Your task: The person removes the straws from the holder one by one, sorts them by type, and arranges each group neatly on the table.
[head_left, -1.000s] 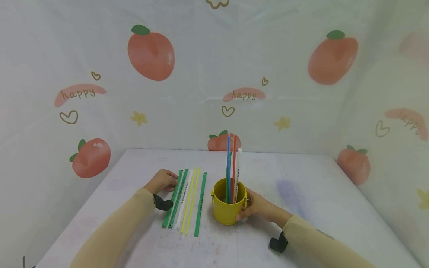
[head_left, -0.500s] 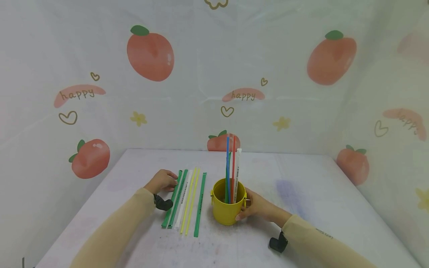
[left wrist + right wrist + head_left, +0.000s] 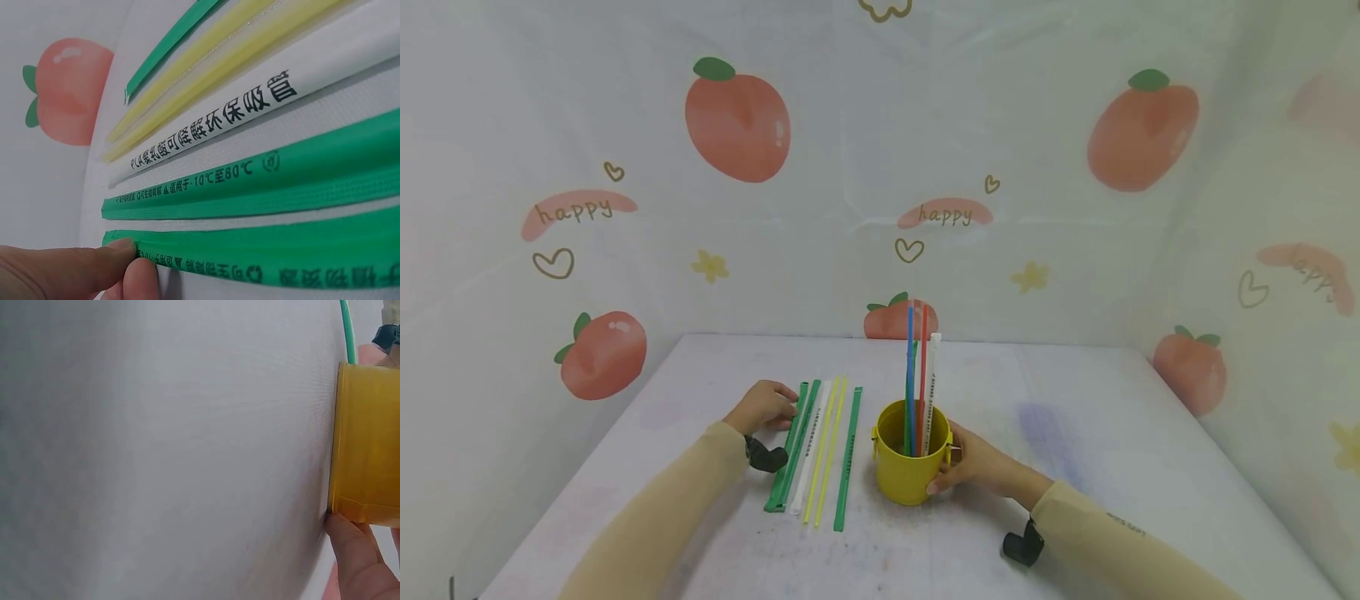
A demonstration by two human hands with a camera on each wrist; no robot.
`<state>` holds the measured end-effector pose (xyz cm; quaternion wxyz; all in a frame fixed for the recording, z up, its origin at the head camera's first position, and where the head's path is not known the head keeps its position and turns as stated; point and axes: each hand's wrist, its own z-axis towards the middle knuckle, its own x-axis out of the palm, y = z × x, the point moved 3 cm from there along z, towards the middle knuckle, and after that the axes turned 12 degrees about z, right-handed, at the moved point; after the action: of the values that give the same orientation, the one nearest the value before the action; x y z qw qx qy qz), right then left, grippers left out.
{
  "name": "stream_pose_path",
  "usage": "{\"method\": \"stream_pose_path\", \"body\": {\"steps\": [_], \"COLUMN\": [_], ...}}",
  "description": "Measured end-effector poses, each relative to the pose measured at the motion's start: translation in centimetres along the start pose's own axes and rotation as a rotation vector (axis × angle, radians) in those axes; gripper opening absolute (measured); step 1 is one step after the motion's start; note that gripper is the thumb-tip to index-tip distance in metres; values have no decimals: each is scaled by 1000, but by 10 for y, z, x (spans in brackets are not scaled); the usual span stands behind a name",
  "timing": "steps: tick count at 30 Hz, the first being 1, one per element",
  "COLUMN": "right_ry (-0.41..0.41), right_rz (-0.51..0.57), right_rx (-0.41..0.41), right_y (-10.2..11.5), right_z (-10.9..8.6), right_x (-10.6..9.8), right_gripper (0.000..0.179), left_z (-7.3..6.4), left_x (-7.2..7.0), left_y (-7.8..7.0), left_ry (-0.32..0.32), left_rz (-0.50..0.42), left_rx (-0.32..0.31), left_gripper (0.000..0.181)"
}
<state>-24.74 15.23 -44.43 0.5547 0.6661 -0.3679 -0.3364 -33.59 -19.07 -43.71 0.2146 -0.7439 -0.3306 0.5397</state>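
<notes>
My left hand [image 3: 765, 406] pinches the far end of the leftmost green paper-wrapped straw [image 3: 312, 250] between thumb and finger. Beside it, in a row on the table, lie a second green wrapped straw [image 3: 250, 172], a white wrapped straw [image 3: 212, 125], two yellow straws [image 3: 824, 454] and another green wrapped straw [image 3: 848, 458]. My right hand [image 3: 976, 458] grips the side of a small yellow bucket [image 3: 904, 482], thumb low near its base. Upright in the bucket lean a blue straw [image 3: 911, 358], a red straw [image 3: 923, 362], a white wrapped straw [image 3: 932, 392] and a green one, partly hidden.
The white table [image 3: 1037, 517] ends at a curtain [image 3: 850, 125] printed with fruit and the word happy. A black wrist camera [image 3: 766, 455] on the left arm hangs over the straws; another [image 3: 1024, 546] sits on the right wrist.
The near end of the leftmost green straw has shifted slightly right, closing the gap to its neighbour. The right hand and the bucket stay put.
</notes>
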Motion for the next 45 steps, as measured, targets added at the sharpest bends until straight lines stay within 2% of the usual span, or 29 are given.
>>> {"method": "stream_pose_path", "body": {"steps": [17,24,37,45], "right_ry": [20,12,9,7], "right_rz": [1,0,5,3], "right_rx": [-32,-20,-8,-3], "right_y": [-3,-3,-2,-3], "right_z": [0,1,1,2], "right_x": [-3,-3,-1,-1], "right_gripper": [101,101,101,104], "left_z": [3,1,-1,3], "left_x": [3,2,1,-1], "left_y": [1,0,1,5], "left_ry": [-9,-9,-4,-4], "left_rz": [-31,-48,-42,-21], "left_rx": [4,2,20,19], "left_gripper": [27,28,28,29]}}
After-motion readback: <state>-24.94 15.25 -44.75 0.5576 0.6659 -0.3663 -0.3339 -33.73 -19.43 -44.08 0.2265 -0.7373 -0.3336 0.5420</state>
